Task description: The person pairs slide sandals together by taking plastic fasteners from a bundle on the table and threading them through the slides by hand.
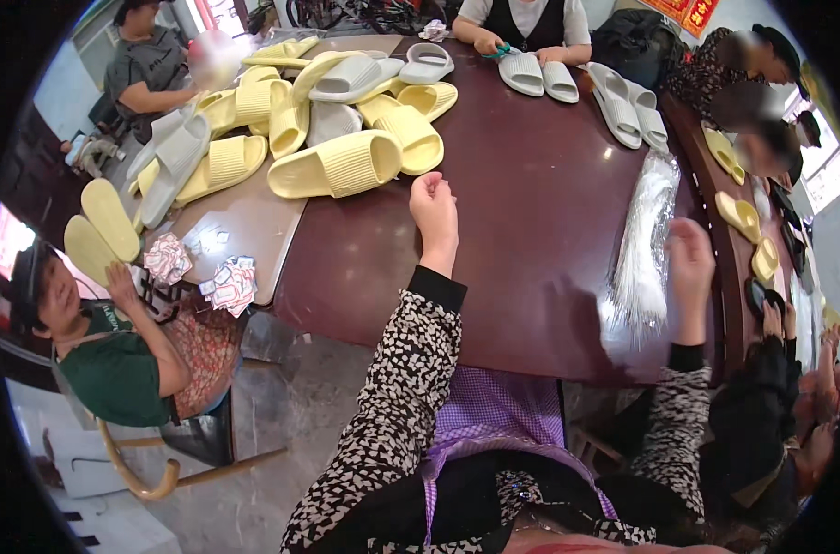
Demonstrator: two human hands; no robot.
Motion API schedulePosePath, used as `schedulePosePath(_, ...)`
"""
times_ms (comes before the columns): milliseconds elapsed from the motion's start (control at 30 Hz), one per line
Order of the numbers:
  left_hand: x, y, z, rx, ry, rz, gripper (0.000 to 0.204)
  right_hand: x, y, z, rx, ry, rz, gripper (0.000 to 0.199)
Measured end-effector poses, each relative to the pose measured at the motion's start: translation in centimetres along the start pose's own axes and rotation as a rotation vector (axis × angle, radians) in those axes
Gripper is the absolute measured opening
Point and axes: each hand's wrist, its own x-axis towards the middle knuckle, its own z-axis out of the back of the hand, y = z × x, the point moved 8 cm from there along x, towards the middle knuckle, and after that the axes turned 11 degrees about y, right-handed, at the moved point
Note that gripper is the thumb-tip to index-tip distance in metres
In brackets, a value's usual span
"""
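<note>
- The left hand [435,214] is raised over the dark red table [521,212], fingers curled into a loose fist; nothing can be made out inside it.
- The nearest thing to it is a pale yellow foam slipper [337,166], lying just beyond the knuckles at the near edge of a heap of yellow and grey slippers [290,111].
- The right hand [689,251] is laid against the right side of a long bundle of clear plastic bags [643,235]; the hand is blurred, so whether the fingers pinch the film or merely rest on it cannot be told.
- The bundle lies lengthwise on the table, from the far right edge down towards the near rim, well apart from the slipper heap.
- The film is judged light, limp and slippery: a single sheet would likely slide off the stack, so a pinch at one open end, with the stack held flat, seems soundest.
- The slipper is judged light, soft and springy, not fragile; the wide ribbed strap offers the easiest hold.
- 2 grey pairs [540,76] are set before a person across the table.
- Small red-and-white paper tags [230,284] lie near a seated person at the left, who holds 2 yellow soles [101,226].
</note>
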Motion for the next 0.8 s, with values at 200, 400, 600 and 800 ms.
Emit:
schedulePosePath(200,-0.5,0.1,-1.1,0.052,0.03,0.128,0.022,-4.7,5.5,-13.7,0.034,0.172,0.039,0.023)
schedulePosePath(400,-0.5,0.2,-1.9,-0.008,0.106,0.234,0.023,-6.8,5.2,-11.6,-0.223,0.162,0.19,0.016)
schedulePosePath(600,-0.2,1.0,-1.6,-0.026,0.083,0.21,0.023,-9.7,1.4,-4.0,-0.402,-0.059,-0.028,0.017)
schedulePosePath(800,-0.4,1.2,-1.7,-0.013,0.102,0.234,0.025,-11.5,0.1,-4.2,-0.56,-0.142,-0.048,0.025)
